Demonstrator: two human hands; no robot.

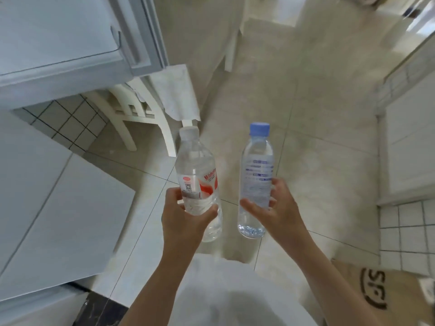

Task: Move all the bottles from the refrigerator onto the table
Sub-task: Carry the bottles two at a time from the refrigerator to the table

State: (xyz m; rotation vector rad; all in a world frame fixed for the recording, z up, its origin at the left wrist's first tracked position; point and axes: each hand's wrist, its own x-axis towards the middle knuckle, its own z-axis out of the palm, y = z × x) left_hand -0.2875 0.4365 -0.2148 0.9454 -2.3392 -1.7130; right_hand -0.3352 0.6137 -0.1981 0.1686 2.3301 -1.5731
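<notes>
I hold two clear plastic water bottles upright above the tiled floor. My left hand point(186, 214) grips the lower half of a bottle with a red-and-white label and a white cap point(196, 168). My right hand point(277, 208) grips a bottle with a blue-printed label and a blue cap point(257, 165) around its lower middle. The two bottles stand side by side, about a hand's width apart, not touching. The refrigerator point(61, 38) is at the upper left with its door edge point(143, 36) toward me; its inside is hidden. No table top is in view.
A white chair point(141, 114) with a cloth draped over it point(175, 95) stands just past the refrigerator. White cabinet tops point(54, 208) fill the left side. White cupboards point(409, 142) line the right. A cardboard box point(381, 295) sits at lower right. Open tiled floor point(306, 114) lies ahead.
</notes>
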